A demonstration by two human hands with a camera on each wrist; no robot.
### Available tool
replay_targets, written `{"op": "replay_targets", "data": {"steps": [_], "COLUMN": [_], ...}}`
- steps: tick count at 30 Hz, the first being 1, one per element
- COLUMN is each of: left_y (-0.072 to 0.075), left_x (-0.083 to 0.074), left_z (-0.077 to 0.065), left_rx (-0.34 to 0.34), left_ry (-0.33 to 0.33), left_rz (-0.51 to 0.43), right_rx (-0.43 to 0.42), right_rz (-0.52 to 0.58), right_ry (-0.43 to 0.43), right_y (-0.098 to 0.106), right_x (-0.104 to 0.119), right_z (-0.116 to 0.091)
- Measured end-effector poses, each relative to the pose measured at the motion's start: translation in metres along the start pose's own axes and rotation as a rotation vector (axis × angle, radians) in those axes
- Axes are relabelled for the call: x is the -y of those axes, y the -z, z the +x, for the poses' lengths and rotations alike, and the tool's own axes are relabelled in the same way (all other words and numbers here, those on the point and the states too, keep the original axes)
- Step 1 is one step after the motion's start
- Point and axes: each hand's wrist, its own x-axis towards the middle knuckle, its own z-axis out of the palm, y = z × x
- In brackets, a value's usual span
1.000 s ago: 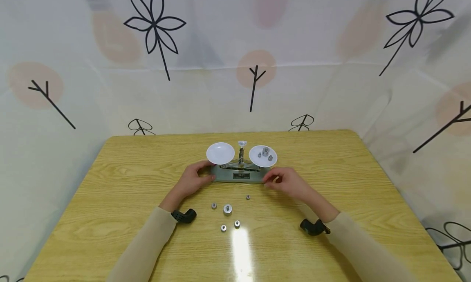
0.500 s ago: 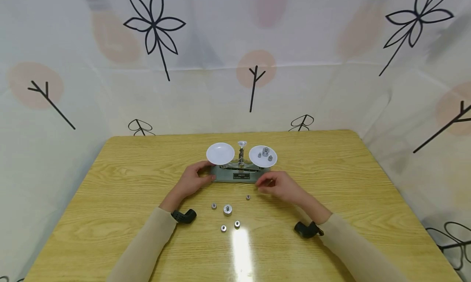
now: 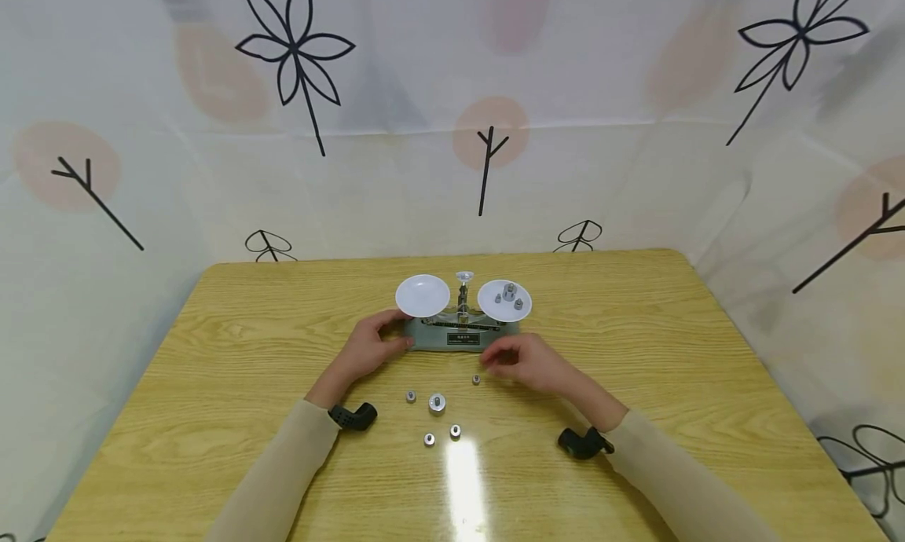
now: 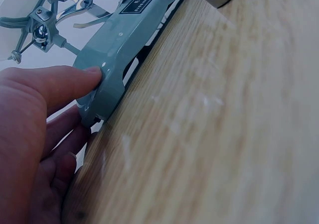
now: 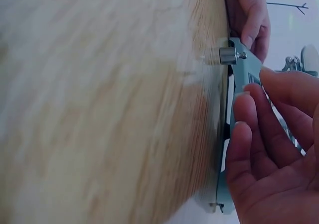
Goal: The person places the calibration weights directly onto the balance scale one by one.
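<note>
"What have you got on the left?"

"My left hand (image 3: 366, 347) grips the end of the balance (image 3: 463, 338), thumb pressed to its front and fingers tucked round behind. It stands in the far half of the tabletop (image 3: 283, 306), about midway between the two back corners."

"How would it handle?"

"The base looks like painted metal, so I'd expect it to be stiff, fairly heavy and a little slick. I'd hold it low, by both ends. The left pan (image 3: 423, 294) and the thin linkage above the base look easily upset; I wouldn't lift by those."

"And the loose weights (image 3: 437, 404)?"

"Five stand on the tabletop, on the side of the balance away from the far edge. I'd guess they're dense for their size, hard and smooth. I'd pinch each by the knob on top, squarely, since polished metal could slip."

"The right pan (image 3: 488, 305)?"

"Three more weights (image 3: 509, 292) sit in it. The pan seems light and could tip if knocked, so I'd raise each one straight up."

"And your right hand (image 3: 530, 361)?"

"Loosely curled, nothing in my fingers. It hovers before the base's right half, just beside the rightmost loose weight (image 3: 476, 379). Whether I'm touching the base, I can't tell."
</note>
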Motion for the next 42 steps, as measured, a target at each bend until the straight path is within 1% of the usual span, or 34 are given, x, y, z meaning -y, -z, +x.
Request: {"op": "replay_targets", "data": {"steps": [6,13,21,28,31,36,42], "left_y": [-0.001,-0.001,-0.002,-0.008,-0.007,-0.007,-0.006], "left_x": [0.000,0.001,0.002,0.039,0.042,0.041,0.042], "left_z": [0.000,0.000,0.001,0.010,0.011,0.011,0.011], "left_rx": [-0.008,-0.002,0.000,-0.019,-0.016,-0.010,-0.010], "left_ry": [0.003,-0.001,0.004,0.004,0.001,0.003,-0.008], "left_rz": [0.001,0.001,0.003,0.002,-0.003,-0.008,0.000], "right_rx": [0.032,0.078,0.114,0.143,0.151,0.162,0.159], "right_rz": [0.006,0.017,-0.043,-0.073,-0.097,-0.132,-0.144], "right_ry": [-0.014,0.025,0.043,0.077,0.088,0.076,0.074], "right_y": [-0.003,-0.008,-0.012,-0.012,-0.012,-0.012,-0.012], "right_x": [0.005,0.000,0.001,0.001,0.000,0.003,0.006], "right_z": [0.000,0.003,0.004,0.004,0.004,0.002,0.002]}}
